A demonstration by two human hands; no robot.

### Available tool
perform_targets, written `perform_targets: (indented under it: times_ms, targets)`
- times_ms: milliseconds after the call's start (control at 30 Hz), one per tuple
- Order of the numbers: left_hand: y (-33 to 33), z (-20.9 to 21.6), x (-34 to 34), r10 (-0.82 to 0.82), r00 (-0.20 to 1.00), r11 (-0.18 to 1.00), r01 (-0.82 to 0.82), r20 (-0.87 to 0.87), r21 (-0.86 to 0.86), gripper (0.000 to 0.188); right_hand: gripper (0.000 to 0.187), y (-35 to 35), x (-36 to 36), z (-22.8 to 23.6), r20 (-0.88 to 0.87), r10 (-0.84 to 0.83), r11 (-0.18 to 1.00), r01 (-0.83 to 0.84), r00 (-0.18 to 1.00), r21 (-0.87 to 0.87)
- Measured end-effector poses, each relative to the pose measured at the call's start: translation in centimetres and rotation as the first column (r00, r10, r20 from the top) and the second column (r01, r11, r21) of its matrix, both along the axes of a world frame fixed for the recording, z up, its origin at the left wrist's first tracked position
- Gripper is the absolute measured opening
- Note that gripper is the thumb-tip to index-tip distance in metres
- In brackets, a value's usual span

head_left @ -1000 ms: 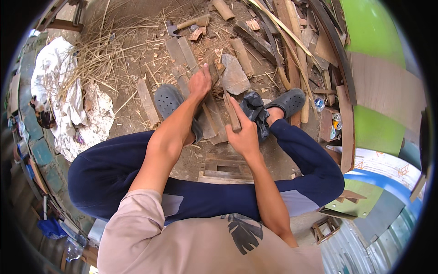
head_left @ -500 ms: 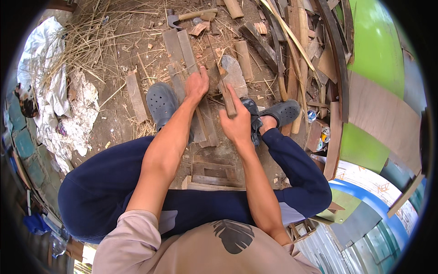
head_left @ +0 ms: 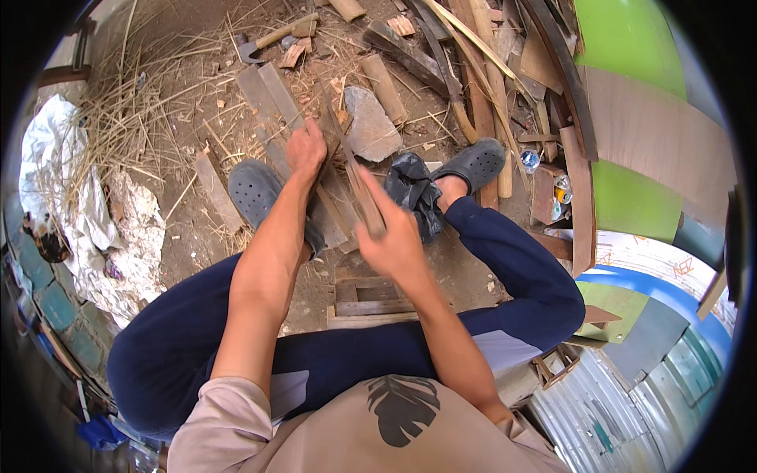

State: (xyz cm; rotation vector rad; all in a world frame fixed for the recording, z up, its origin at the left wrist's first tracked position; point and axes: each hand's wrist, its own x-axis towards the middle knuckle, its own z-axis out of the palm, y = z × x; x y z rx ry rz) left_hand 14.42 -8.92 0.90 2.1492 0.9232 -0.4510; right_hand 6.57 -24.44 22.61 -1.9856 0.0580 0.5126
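Fingers of right hand [head_left: 394, 244] grip a wooden slat [head_left: 356, 185]; left hand [head_left: 306, 148] presses planks [head_left: 272, 98] beside a stone [head_left: 371, 126].

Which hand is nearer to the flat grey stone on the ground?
Left. The left hand rests on wooden slats just left of the grey stone. The right hand, gripping a narrow wood strip, is farther away, below the stone and closer to the body.

Soft, even daylight fills the scene, with no hard shadows on the dirt floor [head_left: 197, 244]. Left of the grey stone [head_left: 371, 126], the white sheeting [head_left: 130, 236] is nearly blown out. The right hand [head_left: 390, 240] is smeared with motion blur (the stone itself stays sharp). Straight boards bow toward the rim, where a black fisheye border closes in.
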Motion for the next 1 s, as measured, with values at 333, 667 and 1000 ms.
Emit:
perform_targets:
  times_ms: [333, 667, 1000]
  targets:
    - [-0.9, -1.3, 0.1, -0.099, 0.995, 0.995, 0.099, -0.017, -0.025, 0.071, 0.067, 1.4, 6.5, -7.6, 0.071, -0.018, 0.998, 0.022, 0.997, -0.062]
    - [0.0, 0.9, 0.5, 0.01, 1.0, 0.995, -0.01, -0.001, 0.101, 0.071, 0.073, -3.4, -3.9, 1.4, 0.114, -0.003, 1.0, -0.001, 0.993, 0.029]
    - [0.3, 0.8, -0.5, 0.023, 1.0, 0.997, -0.023, -0.006, 0.08, 0.07, 0.075, -5.2, -6.9, 2.2, 0.082, 0.001, 1.0, -0.003, 0.997, 0.023]
